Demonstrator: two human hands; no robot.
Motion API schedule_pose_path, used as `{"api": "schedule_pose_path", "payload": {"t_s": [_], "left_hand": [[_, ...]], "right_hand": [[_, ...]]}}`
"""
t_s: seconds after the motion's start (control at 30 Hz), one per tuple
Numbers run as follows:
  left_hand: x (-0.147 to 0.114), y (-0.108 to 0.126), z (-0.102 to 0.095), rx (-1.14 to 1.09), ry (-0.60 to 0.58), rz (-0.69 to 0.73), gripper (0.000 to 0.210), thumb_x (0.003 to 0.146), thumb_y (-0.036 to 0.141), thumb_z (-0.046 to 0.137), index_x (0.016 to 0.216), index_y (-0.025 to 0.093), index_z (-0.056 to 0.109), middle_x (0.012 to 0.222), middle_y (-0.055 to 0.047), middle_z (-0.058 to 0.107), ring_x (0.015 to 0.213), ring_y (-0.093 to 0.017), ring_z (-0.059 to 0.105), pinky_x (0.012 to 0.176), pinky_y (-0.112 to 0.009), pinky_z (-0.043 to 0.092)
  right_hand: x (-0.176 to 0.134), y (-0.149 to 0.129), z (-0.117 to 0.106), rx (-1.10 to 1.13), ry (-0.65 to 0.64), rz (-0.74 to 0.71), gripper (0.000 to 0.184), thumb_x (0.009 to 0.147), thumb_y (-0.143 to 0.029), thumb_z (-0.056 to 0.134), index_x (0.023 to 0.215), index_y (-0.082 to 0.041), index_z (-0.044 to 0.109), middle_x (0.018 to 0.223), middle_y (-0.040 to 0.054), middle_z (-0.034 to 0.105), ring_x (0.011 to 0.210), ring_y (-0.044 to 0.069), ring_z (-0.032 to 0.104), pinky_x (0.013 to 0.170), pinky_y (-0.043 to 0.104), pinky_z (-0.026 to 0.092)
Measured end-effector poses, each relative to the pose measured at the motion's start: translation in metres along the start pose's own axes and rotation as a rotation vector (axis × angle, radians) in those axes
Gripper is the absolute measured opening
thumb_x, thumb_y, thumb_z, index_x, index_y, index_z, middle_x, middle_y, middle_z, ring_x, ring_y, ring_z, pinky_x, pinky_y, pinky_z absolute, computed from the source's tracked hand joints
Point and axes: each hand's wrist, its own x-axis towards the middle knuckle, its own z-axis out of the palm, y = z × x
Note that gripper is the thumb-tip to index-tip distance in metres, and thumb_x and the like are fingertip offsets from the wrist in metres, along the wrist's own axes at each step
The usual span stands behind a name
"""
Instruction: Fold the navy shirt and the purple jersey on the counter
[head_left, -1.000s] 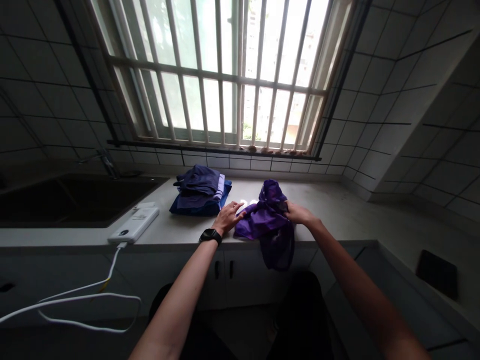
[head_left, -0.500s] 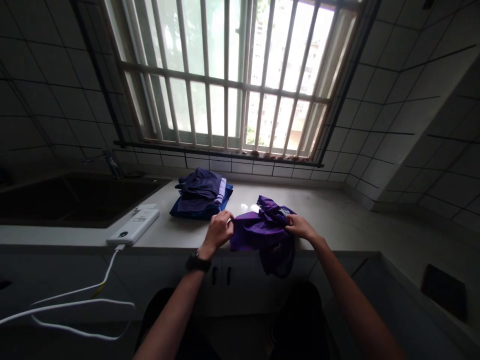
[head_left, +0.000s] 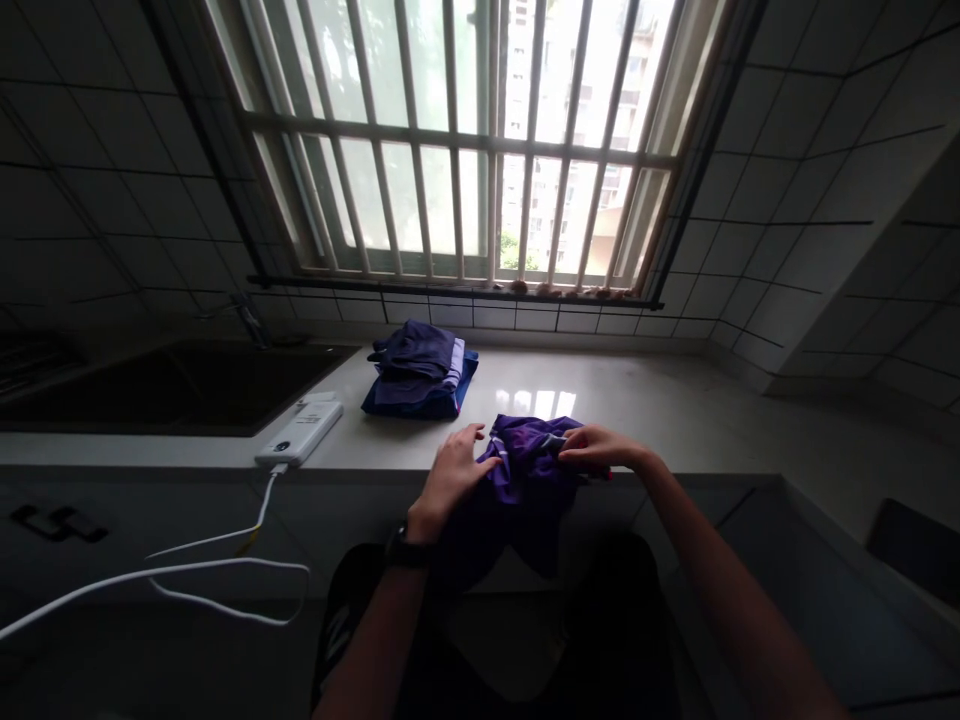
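Note:
A crumpled purple garment [head_left: 525, 465] lies at the front edge of the counter, part of it hanging down over the edge. My right hand [head_left: 600, 446] pinches its right side, where a bit of white and red shows. At the garment's left side is my left hand [head_left: 459, 465], fingers and thumb apart; whether it touches the cloth is hard to tell. Behind and left of it sits a stack of folded clothes [head_left: 420, 370], dark blue with a pale lilac layer between.
A white power bank [head_left: 304, 432] with a white cable [head_left: 262, 510] rests left of the stack. Beyond it is a dark sink [head_left: 187, 385]. The pale counter [head_left: 660, 400] runs beneath a barred window. A dark flat object [head_left: 915, 545] lies at far right.
The purple garment, earlier stretched between both hands, is now bunched up nearer the counter's edge. My left hand has opened from its pinch. The view has shifted slightly.

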Motion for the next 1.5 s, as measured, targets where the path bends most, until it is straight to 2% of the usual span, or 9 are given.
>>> {"api": "schedule_pose_path", "payload": {"t_s": [0.17,0.4,0.7,0.8,0.9,0.97,1.1,1.37,1.5], "left_hand": [[0.020,-0.001,0.024,-0.144,-0.079,0.058,0.034,0.077,0.023,0.072,0.110,0.019,0.073,0.100,-0.007,0.078,0.089,-0.023,0.072,0.082,-0.032,0.056],[0.048,-0.012,-0.028,-0.042,-0.122,0.060,0.018,0.079,0.037,0.070,0.076,0.019,0.073,0.072,-0.002,0.072,0.071,-0.018,0.067,0.067,-0.027,0.050],[0.139,0.031,-0.079,0.155,0.352,0.028,0.022,0.098,0.032,0.054,0.099,0.017,0.071,0.096,-0.011,0.076,0.095,-0.023,0.071,0.092,-0.033,0.051],[0.164,0.028,-0.066,0.166,0.280,-0.035,0.032,0.100,0.026,0.048,0.124,0.013,0.065,0.117,-0.017,0.075,0.116,-0.028,0.070,0.103,-0.037,0.049],[0.161,0.005,-0.038,0.191,-0.019,0.053,0.063,0.091,0.022,0.060,0.151,0.007,0.045,0.157,-0.026,0.051,0.146,-0.031,0.051,0.116,-0.038,0.043],[0.146,-0.015,-0.018,0.230,-0.181,0.147,0.073,0.088,0.022,0.063,0.156,0.009,0.041,0.168,-0.024,0.036,0.154,-0.031,0.040,0.122,-0.038,0.037],[0.114,-0.045,0.008,0.280,-0.369,0.238,0.049,0.099,0.027,0.051,0.147,0.021,0.057,0.154,-0.013,0.059,0.141,-0.025,0.057,0.117,-0.032,0.043],[0.105,-0.060,0.010,0.387,-0.391,0.145,0.030,0.100,0.033,0.053,0.119,0.024,0.073,0.134,-0.010,0.072,0.119,-0.025,0.070,0.099,-0.030,0.053],[0.095,-0.047,0.012,0.498,-0.342,0.075,0.027,0.101,0.030,0.052,0.116,0.022,0.072,0.126,-0.012,0.073,0.112,-0.025,0.072,0.094,-0.031,0.055]], "right_hand": [[-0.005,-0.004,-0.001,0.162,0.348,-0.201,0.037,0.076,-0.048,0.080,0.101,-0.022,0.070,0.088,0.0024,0.068,0.077,0.018,0.061,0.067,0.030,0.053],[-0.015,-0.026,-0.044,-0.135,0.578,-0.077,0.028,0.082,-0.013,0.060,0.101,-0.019,0.080,0.095,0.0064,0.072,0.088,0.020,0.065,0.080,0.030,0.053],[0.048,-0.076,-0.121,-0.463,1.124,-0.115,0.036,0.084,-0.010,0.053,0.111,-0.015,0.078,0.115,0.0138,0.067,0.107,0.026,0.064,0.103,0.041,0.050],[0.071,-0.076,-0.116,-0.512,0.952,-0.069,0.051,0.083,-0.009,0.060,0.133,-0.015,0.068,0.148,0.0185,0.055,0.134,0.031,0.055,0.116,0.048,0.043],[0.072,-0.062,-0.085,-0.540,0.684,0.161,0.074,0.080,-0.006,0.062,0.153,-0.014,0.051,0.166,0.0195,0.039,0.152,0.035,0.038,0.122,0.054,0.036],[0.061,-0.047,-0.055,-0.524,0.514,0.280,0.066,0.083,-0.006,0.060,0.149,-0.012,0.056,0.159,0.0201,0.050,0.147,0.032,0.046,0.120,0.044,0.040],[0.034,-0.014,0.000,-0.465,0.086,0.355,0.029,0.087,-0.016,0.061,0.110,-0.021,0.079,0.113,0.0100,0.079,0.108,0.029,0.072,0.094,0.033,0.053],[0.013,-0.002,0.011,-0.575,0.258,0.532,0.060,0.092,-0.016,0.053,0.152,-0.020,0.056,0.129,0.0186,0.075,0.121,0.038,0.068,0.107,0.050,0.043],[0.012,-0.003,0.006,-0.584,0.263,0.537,0.051,0.093,-0.016,0.053,0.142,-0.022,0.064,0.124,0.0156,0.077,0.118,0.037,0.068,0.100,0.043,0.047]]}}
